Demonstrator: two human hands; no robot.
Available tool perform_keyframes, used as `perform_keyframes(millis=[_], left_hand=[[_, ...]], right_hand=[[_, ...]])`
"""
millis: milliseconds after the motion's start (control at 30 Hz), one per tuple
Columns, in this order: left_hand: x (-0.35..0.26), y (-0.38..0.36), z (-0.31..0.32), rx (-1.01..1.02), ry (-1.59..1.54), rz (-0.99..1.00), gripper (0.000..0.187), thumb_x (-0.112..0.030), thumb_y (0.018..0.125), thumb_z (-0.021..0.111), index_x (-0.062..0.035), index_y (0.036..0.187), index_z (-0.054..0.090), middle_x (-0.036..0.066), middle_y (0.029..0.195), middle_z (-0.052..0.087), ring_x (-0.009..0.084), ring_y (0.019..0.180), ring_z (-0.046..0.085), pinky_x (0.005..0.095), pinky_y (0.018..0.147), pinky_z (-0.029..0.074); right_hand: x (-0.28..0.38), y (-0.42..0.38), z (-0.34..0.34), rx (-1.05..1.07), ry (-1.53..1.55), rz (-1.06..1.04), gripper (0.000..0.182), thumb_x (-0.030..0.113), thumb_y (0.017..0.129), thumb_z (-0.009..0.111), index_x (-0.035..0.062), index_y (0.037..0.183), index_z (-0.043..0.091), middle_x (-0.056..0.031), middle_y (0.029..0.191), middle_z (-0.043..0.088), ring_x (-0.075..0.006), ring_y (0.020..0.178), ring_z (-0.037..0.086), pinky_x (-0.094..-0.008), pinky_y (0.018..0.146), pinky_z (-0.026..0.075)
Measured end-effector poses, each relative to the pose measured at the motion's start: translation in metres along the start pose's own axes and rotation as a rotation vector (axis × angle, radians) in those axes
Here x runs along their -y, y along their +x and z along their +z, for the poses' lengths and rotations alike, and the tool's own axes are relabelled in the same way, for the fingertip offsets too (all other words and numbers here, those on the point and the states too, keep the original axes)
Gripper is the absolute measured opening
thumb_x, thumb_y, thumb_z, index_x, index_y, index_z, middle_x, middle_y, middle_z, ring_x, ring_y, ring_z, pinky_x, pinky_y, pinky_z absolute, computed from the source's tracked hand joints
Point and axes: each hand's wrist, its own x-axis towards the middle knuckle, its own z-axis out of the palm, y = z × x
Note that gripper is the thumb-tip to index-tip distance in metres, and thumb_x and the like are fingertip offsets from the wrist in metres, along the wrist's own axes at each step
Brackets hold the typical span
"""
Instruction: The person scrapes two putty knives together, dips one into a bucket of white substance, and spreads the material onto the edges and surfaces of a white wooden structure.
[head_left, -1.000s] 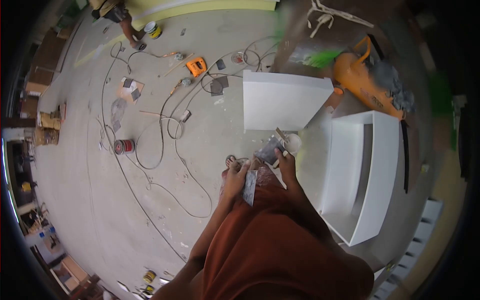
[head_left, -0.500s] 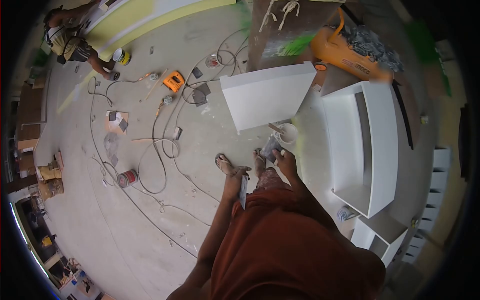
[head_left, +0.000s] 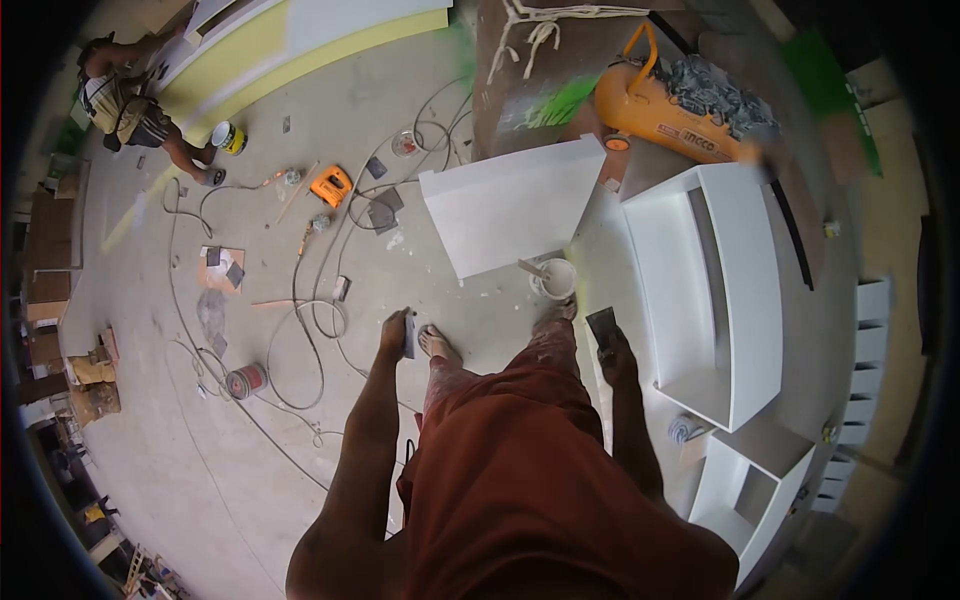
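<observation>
My left hand [head_left: 393,334] is closed round a thin grey putty scraper [head_left: 409,336], held out beside my left leg. On the other side, my right hand [head_left: 619,362] grips a dark, flat rectangular putty spreader [head_left: 602,325], with the blade pointing forward. A white bucket [head_left: 553,279] of pale paste stands by my right foot, a stick [head_left: 533,268] leaning in it. Just beyond the bucket is a white panel-like piece [head_left: 510,205]. Both hands are apart from the bucket and the panel.
Open white cabinets [head_left: 750,310] stand at right, with an orange compressor [head_left: 670,115] behind. Hoses and cables cross the floor at left, near an orange power tool [head_left: 331,185] and a paint can [head_left: 246,380]. A co-worker [head_left: 125,105] bends at a yellow-edged white surface [head_left: 290,50].
My hands have moved apart, left hand leftward and right hand rightward, each still holding its tool. I have stepped forward, and my right foot is now close to the bucket.
</observation>
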Motion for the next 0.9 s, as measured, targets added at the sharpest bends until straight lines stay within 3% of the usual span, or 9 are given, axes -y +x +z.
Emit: perform_keyframes(millis=[100,300,333,367,467,700,733,800,900], left_hand=[[-0.04,-0.01,0.026,-0.022,0.048,0.009,0.03,-0.029,0.097,0.054,-0.0069,0.11,0.07,0.004,0.08,0.062,0.0155,0.069,0.056,0.0307,0.065,0.046],[-0.001,-0.012,0.122,-0.173,0.152,0.115,0.033,-0.019,0.098,0.043,-0.0054,0.115,0.068,0.009,0.093,0.067,0.0135,0.086,0.063,0.0319,0.077,0.051],[0.04,0.0,0.139,-0.159,0.35,0.351,0.036,-0.03,0.102,0.039,-0.0101,0.114,0.067,0.0,0.078,0.058,0.0089,0.06,0.051,0.0264,0.051,0.043],[0.032,-0.018,0.187,-0.205,-0.011,-0.001,0.032,-0.028,0.101,0.041,-0.0109,0.109,0.067,0.0,0.077,0.059,0.0083,0.063,0.052,0.026,0.053,0.044],[0.099,-0.041,0.294,-0.066,-0.119,-0.029,0.026,-0.026,0.098,0.05,-0.007,0.099,0.067,-0.001,0.076,0.057,0.0098,0.07,0.054,0.0272,0.061,0.045],[0.1,-0.122,0.412,0.118,-0.017,0.156,0.035,-0.017,0.098,0.041,0.0008,0.103,0.071,0.013,0.101,0.069,0.0206,0.092,0.062,0.0323,0.088,0.048],[0.109,-0.12,0.405,-0.11,0.091,0.335,0.036,-0.02,0.1,0.04,-0.001,0.107,0.07,0.009,0.087,0.067,0.0179,0.076,0.06,0.0309,0.074,0.049],[0.091,-0.143,0.384,-0.234,-0.307,-0.086,0.035,-0.024,0.1,0.041,-0.0034,0.111,0.068,0.003,0.072,0.056,0.0137,0.057,0.052,0.0287,0.055,0.045],[0.132,-0.165,0.373,-0.404,-0.528,-0.085,0.035,-0.028,0.101,0.043,-0.0055,0.118,0.063,-0.003,0.067,0.044,0.0071,0.048,0.038,0.0242,0.043,0.031]], right_hand=[[0.057,0.057,0.021,0.05,-0.147,0.165,0.041,0.011,0.097,0.052,-0.0004,0.137,0.051,-0.0124,0.13,0.063,-0.0251,0.121,0.06,-0.0398,0.108,0.044],[0.162,0.236,0.132,-0.009,-1.267,-0.171,0.048,0.041,0.095,0.056,-0.0035,0.109,0.068,-0.0203,0.114,0.07,-0.0317,0.106,0.065,-0.0412,0.091,0.046],[0.166,0.294,0.13,0.068,-1.589,-0.216,0.049,0.043,0.095,0.055,-0.0034,0.101,0.069,-0.0265,0.098,0.069,-0.0402,0.096,0.067,-0.0449,0.083,0.049],[0.177,0.314,0.157,0.241,-1.597,-0.434,0.048,0.042,0.095,0.055,-0.0037,0.095,0.068,-0.028,0.085,0.067,-0.0443,0.09,0.066,-0.047,0.079,0.05],[0.187,0.383,0.199,0.428,-1.822,-0.764,0.048,0.035,0.088,0.062,0.0008,0.122,0.061,-0.024,0.116,0.064,-0.041,0.109,0.062,-0.0481,0.088,0.051],[0.149,0.408,0.234,0.827,-2.324,-0.585,0.08,0.026,0.085,0.062,0.007,0.154,0.025,-0.011,0.163,0.024,-0.0327,0.13,0.052,-0.0475,0.101,0.048],[0.142,0.401,0.237,0.788,-2.378,-0.555,0.083,0.027,0.085,0.062,0.0053,0.155,0.023,-0.0106,0.163,0.022,-0.0321,0.13,0.053,-0.0464,0.099,0.05],[0.127,0.4,0.231,0.7,-2.342,-0.53,0.085,0.029,0.084,0.064,0.0036,0.154,0.023,-0.0098,0.164,0.019,-0.0328,0.129,0.054,-0.0446,0.098,0.051],[0.119,0.379,0.227,0.644,-2.332,-0.541,0.086,0.03,0.084,0.064,0.0037,0.155,0.022,-0.0093,0.165,0.018,-0.0347,0.121,0.059,-0.0431,0.095,0.053]])
